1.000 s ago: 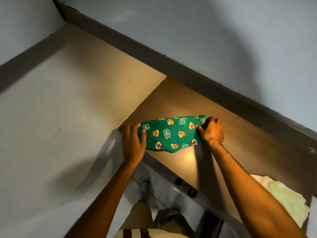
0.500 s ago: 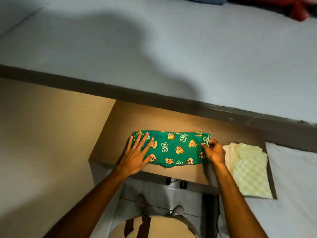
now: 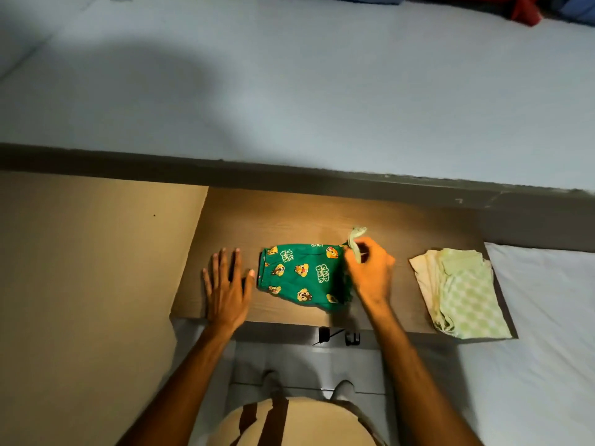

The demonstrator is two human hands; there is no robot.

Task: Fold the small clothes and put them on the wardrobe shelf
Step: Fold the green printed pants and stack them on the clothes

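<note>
A small green garment (image 3: 302,275) printed with cartoon chipmunks lies on the brown wooden shelf (image 3: 289,220), near its middle. My right hand (image 3: 370,275) pinches the garment's right end and lifts a pale corner of it above the shelf. My left hand (image 3: 227,284) lies flat on the shelf just left of the garment, fingers spread, its thumb almost at the cloth's left edge. A folded pale green checked cloth (image 3: 463,291) rests at the shelf's right end.
A grey wall (image 3: 289,91) rises behind the shelf, and a beige side panel (image 3: 90,268) stands at the left. A white surface (image 3: 547,317) adjoins the shelf on the right. Red and blue fabric (image 3: 528,8) shows at the top right. Below the shelf edge are my legs.
My left hand has slid off the garment onto the bare shelf. My right hand has folded the garment's right end inward, so the cloth is now narrower.
</note>
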